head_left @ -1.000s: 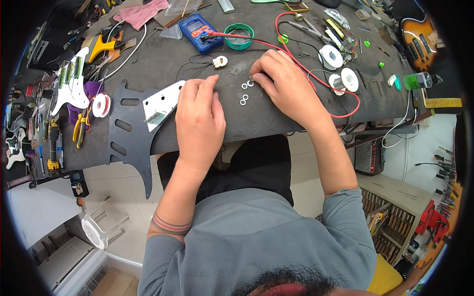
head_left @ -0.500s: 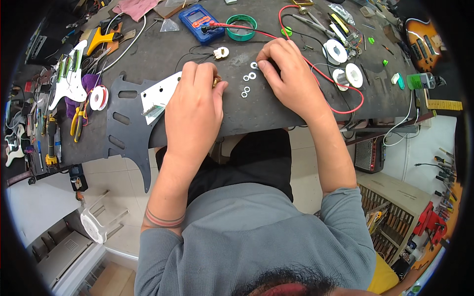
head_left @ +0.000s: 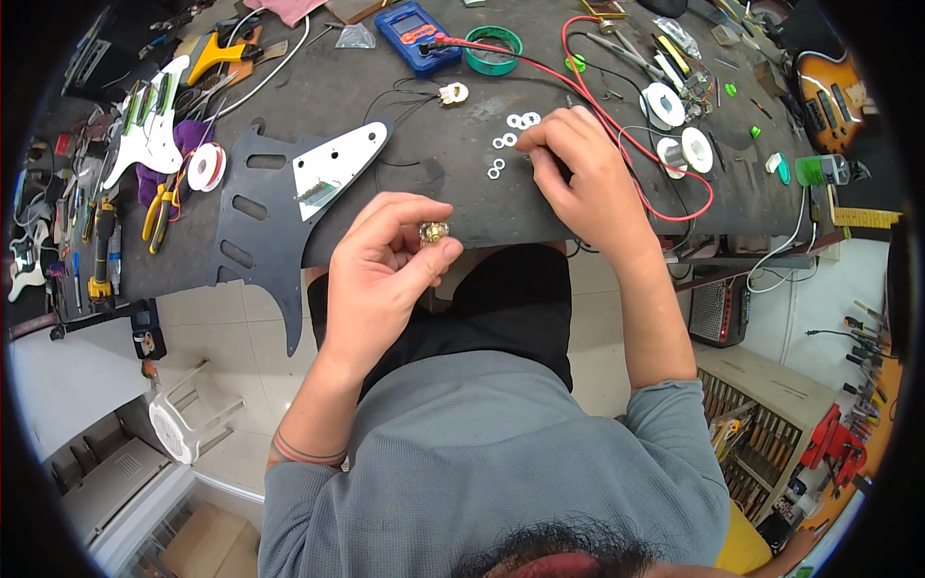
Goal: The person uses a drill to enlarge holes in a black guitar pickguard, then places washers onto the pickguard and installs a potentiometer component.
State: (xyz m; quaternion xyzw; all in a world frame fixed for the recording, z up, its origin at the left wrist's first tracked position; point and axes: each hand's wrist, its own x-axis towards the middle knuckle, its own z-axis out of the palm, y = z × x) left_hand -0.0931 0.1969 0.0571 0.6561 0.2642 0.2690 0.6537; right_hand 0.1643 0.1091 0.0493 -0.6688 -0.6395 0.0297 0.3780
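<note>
My left hand (head_left: 381,275) is held over the table's near edge, palm turned up. Its thumb and fingers pinch a small brass-coloured potentiometer (head_left: 434,232). To the right, my right hand (head_left: 588,183) rests low over the tabletop with curled fingers, its fingertips beside several metal nuts and washers (head_left: 498,142). Whatever those fingertips hold, if anything, is hidden. Left of my left hand lies a dark pickguard (head_left: 249,233) with a shiny metal plate (head_left: 337,164) on it. A pale round component (head_left: 453,93) with black wires sits beyond.
A blue multimeter (head_left: 416,39) with red and black leads stands at the back beside a green ring-shaped dish (head_left: 492,50). Solder spools (head_left: 663,104) lie to the right. Pliers (head_left: 159,217), a red wire spool (head_left: 206,168) and a white pickguard (head_left: 145,130) crowd the left.
My left hand has drawn back from the metal plate toward me and turned palm up, showing the potentiometer. My right hand is slightly lower and farther right, still by the nuts and washers.
</note>
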